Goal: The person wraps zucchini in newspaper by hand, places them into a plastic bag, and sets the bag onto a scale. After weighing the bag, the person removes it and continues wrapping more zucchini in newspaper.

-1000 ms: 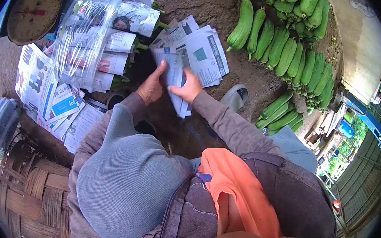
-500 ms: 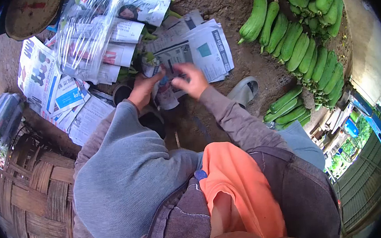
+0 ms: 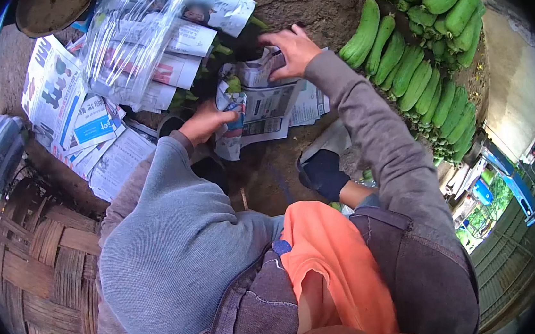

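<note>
My left hand (image 3: 206,122) is closed at the near left side of a newspaper-wrapped bundle (image 3: 234,115), its thumb pressing on the printed paper. A bit of green (image 3: 232,84) shows at the bundle's far end; the rest is covered. My right hand (image 3: 293,54) curves over the far edge of a newspaper sheet (image 3: 269,102), thumb and fingers apart with paper between them. That sheet is raised and bent beside the bundle. Beneath it lie more newspaper sheets (image 3: 310,106) on the ground.
Long green gourds (image 3: 416,87) lie in rows at the right. Newspaper-wrapped pieces under clear plastic (image 3: 140,50) are stacked at the upper left, beside loose newspapers (image 3: 58,97). A woven basket (image 3: 46,272) stands at the lower left. My shoe (image 3: 324,171) is below the papers.
My right hand has moved away from my left, up and to the right, onto a newspaper sheet, which is now lifted and bent. My left hand stays at the bundle.
</note>
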`<state>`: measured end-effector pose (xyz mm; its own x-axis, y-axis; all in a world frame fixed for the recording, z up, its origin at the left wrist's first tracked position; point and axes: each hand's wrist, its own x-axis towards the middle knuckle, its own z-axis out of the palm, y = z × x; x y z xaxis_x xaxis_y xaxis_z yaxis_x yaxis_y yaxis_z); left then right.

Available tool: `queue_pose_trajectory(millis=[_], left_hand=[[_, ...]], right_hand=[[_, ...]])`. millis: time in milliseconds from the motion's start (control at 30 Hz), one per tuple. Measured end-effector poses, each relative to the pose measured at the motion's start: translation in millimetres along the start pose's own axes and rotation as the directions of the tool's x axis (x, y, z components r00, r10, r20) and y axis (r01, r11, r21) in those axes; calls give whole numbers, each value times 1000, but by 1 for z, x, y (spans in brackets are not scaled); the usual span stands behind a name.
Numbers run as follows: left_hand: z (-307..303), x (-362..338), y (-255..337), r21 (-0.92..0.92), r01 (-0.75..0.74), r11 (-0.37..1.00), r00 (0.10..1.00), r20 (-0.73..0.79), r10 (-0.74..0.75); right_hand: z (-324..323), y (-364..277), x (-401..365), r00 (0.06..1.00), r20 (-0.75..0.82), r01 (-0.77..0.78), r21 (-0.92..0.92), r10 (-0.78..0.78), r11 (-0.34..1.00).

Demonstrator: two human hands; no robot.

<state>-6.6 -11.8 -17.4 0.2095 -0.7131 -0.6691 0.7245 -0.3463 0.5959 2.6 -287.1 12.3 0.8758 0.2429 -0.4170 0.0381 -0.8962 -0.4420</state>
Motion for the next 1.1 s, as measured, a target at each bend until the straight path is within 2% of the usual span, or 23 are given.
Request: queue_pose_trajectory(millis=[33, 67, 100, 133, 200, 233, 333, 367, 467, 533, 567, 600, 667, 700, 767, 833, 867, 900, 933, 967, 1067, 1100], left_hand=[[-1, 0, -2, -165, 7, 986, 1000, -14, -9], [-2, -1, -6, -327, 11, 945, 999, -26, -21], [0, -1, -12, -483, 14, 875, 999, -36, -36], [1, 4, -19, -561, 34, 827, 999, -3, -43], [8, 23, -26, -693, 77, 717, 997, 69, -40], [15, 26, -21, -671, 74, 738, 996, 12, -89], [23, 38, -30, -594, 67, 801, 991, -52, -122], [21, 45, -42, -592, 27, 805, 994, -68, -83], [19, 44, -44, -480, 49, 876, 982, -138, -130], [17, 25, -15, -288, 125, 950, 975, -143, -171], [17, 19, -5, -183, 161, 970, 971, -147, -189], [15, 17, -9, -96, 153, 984, 973, -156, -167], [4, 11, -20, 79, 136, 988, 977, -174, -120], [2, 5, -16, 43, 167, 985, 972, -178, -157], [4, -16, 1, -31, 233, 972, 955, -180, -235], [7, -37, 13, -15, 170, 985, 936, -309, -166], [5, -43, 16, -5, 137, 991, 920, -371, -129], [-9, -38, -10, 85, -10, 996, 928, -369, 41], [-11, -39, -23, 103, 3, 995, 910, -413, 40], [-12, -43, -32, 122, 18, 992, 888, -458, 40], [-18, -47, -46, 170, 41, 985, 844, -533, 57], [-20, -46, -46, 187, 33, 982, 831, -551, 78]], right_hand=[[-13, -1, 9, 979, 197, -65, 61, 52, 996], [-23, 0, 16, 916, 390, -140, 108, 88, 984], [-28, 5, 20, 958, 277, 44, 108, -72, 993], [-48, -9, 31, 922, 388, 28, -40, -10, 999], [-64, -24, 47, 944, 331, 96, -304, 11, 948], [-68, -34, 55, 895, 415, 41, -439, 162, 898], [-60, -36, 36, 990, 127, 23, -534, 53, 845], [-47, -27, 25, 962, -234, 3, -514, -143, 858], [-28, -39, -13, 838, -546, -73, -166, -30, 984], [18, -41, -41, 898, -433, -80, 22, 82, 997], [45, -45, -53, 913, -346, -137, 237, 215, 962], [69, -53, -60, 917, -232, -200, 435, 324, 878], [101, -72, -67, 870, -150, -271, 650, 470, 710], [108, -79, -70, 843, -95, -296, 741, 530, 603], [104, -87, -77, 931, -124, -173, 677, 342, 716], [101, -92, -80, 972, -198, 16, 603, 130, 797], [101, -94, -81, 954, -218, -31, 612, 206, 790], [101, -95, -79, 931, -237, -75, 621, 278, 780], [102, -95, -78, 904, -253, -116, 631, 345, 767], [113, -92, -75, 870, -176, -205, 720, 460, 663], [133, -99, -66, 885, -143, -262, 634, 443, 728], [125, -112, -63, 880, -44, -340, 635, 472, 694]])
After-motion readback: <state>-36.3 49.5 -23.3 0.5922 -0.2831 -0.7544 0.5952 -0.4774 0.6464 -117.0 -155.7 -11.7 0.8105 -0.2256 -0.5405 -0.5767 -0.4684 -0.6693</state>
